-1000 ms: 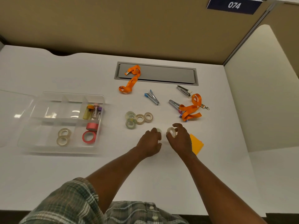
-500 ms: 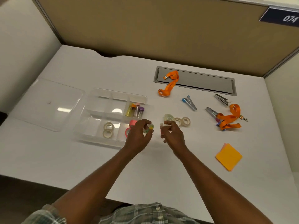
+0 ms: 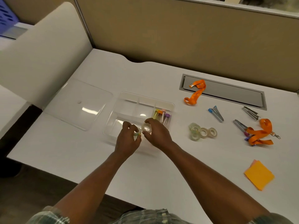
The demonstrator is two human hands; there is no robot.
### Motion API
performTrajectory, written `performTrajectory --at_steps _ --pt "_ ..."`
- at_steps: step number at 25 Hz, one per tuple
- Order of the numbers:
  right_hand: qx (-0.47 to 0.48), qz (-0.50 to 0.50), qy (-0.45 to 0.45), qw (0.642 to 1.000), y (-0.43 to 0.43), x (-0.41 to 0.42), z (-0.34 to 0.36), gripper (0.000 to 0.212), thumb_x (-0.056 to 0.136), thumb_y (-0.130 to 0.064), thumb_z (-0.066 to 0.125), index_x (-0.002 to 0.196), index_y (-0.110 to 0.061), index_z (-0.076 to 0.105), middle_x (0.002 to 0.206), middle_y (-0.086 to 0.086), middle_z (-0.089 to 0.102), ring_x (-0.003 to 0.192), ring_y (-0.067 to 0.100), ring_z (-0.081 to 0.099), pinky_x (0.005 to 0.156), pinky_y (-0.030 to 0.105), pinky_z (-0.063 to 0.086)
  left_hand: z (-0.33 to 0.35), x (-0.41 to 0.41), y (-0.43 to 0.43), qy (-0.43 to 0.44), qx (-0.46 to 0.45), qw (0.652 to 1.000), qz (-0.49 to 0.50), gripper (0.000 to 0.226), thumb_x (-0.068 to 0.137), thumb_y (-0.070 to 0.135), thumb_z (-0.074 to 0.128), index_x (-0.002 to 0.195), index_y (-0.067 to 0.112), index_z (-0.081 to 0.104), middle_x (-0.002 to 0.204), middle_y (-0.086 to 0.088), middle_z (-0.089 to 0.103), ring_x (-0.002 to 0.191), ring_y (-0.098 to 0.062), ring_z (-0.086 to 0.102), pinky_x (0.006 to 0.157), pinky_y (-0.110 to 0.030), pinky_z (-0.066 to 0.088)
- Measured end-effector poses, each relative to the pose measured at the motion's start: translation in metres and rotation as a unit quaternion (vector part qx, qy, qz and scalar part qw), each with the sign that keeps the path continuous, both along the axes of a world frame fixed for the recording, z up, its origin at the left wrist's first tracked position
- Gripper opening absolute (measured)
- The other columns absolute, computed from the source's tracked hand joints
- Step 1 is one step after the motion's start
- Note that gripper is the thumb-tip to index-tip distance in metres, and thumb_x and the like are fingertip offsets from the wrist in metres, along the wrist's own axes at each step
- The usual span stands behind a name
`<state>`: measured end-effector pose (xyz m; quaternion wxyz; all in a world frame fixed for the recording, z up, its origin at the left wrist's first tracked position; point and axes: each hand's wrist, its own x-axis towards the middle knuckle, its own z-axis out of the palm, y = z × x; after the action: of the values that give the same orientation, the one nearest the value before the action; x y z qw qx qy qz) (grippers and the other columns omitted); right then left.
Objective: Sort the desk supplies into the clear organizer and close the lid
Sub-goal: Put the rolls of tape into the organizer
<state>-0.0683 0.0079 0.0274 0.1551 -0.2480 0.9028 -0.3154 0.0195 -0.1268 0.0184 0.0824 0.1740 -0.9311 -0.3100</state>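
— Clear plastic divided organizer [image 3: 161,103]: where?
— Mid-desk, its flat clear lid [image 3: 77,102] just beside it.
— Hands?
— Over its front section. The right hand [image 3: 159,136] pinches a translucent tape roll [image 3: 146,127]; the left hand [image 3: 127,142] grips a smaller tape roll [image 3: 136,134].

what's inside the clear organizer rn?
Coloured-cap vials sit in the clear organizer's back right compartment. The left hand pinching a small roll and the right hand pinching a tape roll cover much of the front compartments; contents there are hidden.
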Motion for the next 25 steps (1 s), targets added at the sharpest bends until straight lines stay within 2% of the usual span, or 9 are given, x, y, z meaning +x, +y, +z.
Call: performTrajectory --at_steps 2,6,11,18,22,25 --pt "0.027 0.013 0.022 0.999 -0.007 -0.002 -0.005 0.049 0.085 -0.034 0.070 0.130 -0.025 0.053 0.127 -0.004 0.064 0.112 0.021 0.060 0.089 0.039 0.054 -0.003 0.000 -0.008 -0.020 -0.013 1.000 -0.017 0.024 0.078 0.015 0.077 0.096 0.009 0.063 0.106 -0.006 0.050 0.071 -0.014 0.053 0.062 -0.023 0.043" --pt "0.056 0.029 0.030 0.998 -0.013 -0.006 -0.013 0.054 0.085 -0.031 0.071 0.134 -0.029 0.049 0.132 -0.006 0.062 0.116 0.023 0.057 0.090 0.040 0.053 -0.012 -0.001 -0.018 -0.034 -0.025 0.998 -0.053 0.024 0.078 0.010 0.075 0.098 0.010 0.063 0.105 -0.006 0.053 0.077 -0.022 0.059 0.066 -0.028 0.051" --pt "0.038 0.037 0.021 0.998 -0.011 -0.006 -0.014 0.063 0.088 -0.039 0.068 0.144 -0.026 0.043 0.146 -0.003 0.052 0.129 0.023 0.052 0.101 0.040 0.046 -0.017 -0.005 -0.019 -0.034 -0.034 0.997 -0.060 0.029 0.079 0.023 0.075 0.104 0.013 0.064 0.109 -0.007 0.057 0.088 -0.022 0.060 0.075 -0.031 0.053" --pt "0.011 -0.028 0.028 0.999 0.031 -0.012 -0.014 0.054 0.089 -0.041 0.065 0.138 -0.023 0.050 0.139 0.000 0.055 0.124 0.022 0.054 0.100 0.038 0.049 -0.005 -0.026 0.013 0.002 -0.039 0.996 -0.078 0.030 0.078 0.027 0.075 0.102 0.014 0.063 0.108 -0.007 0.059 0.090 -0.022 0.061 0.075 -0.033 0.054" --pt "-0.002 -0.078 0.041 0.996 0.089 -0.018 -0.021 0.045 0.090 -0.039 0.064 0.130 -0.020 0.057 0.127 0.001 0.060 0.113 0.021 0.060 0.089 0.039 0.055 0.005 -0.046 0.051 0.021 -0.043 0.993 -0.109 0.027 0.079 0.031 0.065 0.100 0.014 0.063 0.104 -0.006 0.059 0.089 -0.022 0.058 0.073 -0.034 0.051" --pt "0.028 -0.138 0.042 0.989 0.141 -0.021 -0.029 0.042 0.090 -0.036 0.064 0.128 -0.020 0.058 0.127 0.002 0.060 0.117 0.023 0.058 0.090 0.040 0.053 0.008 -0.064 0.087 0.036 -0.069 0.985 -0.152 0.025 0.079 0.028 0.067 0.099 0.014 0.064 0.101 -0.005 0.060 0.088 -0.022 0.059 0.073 -0.036 0.050"
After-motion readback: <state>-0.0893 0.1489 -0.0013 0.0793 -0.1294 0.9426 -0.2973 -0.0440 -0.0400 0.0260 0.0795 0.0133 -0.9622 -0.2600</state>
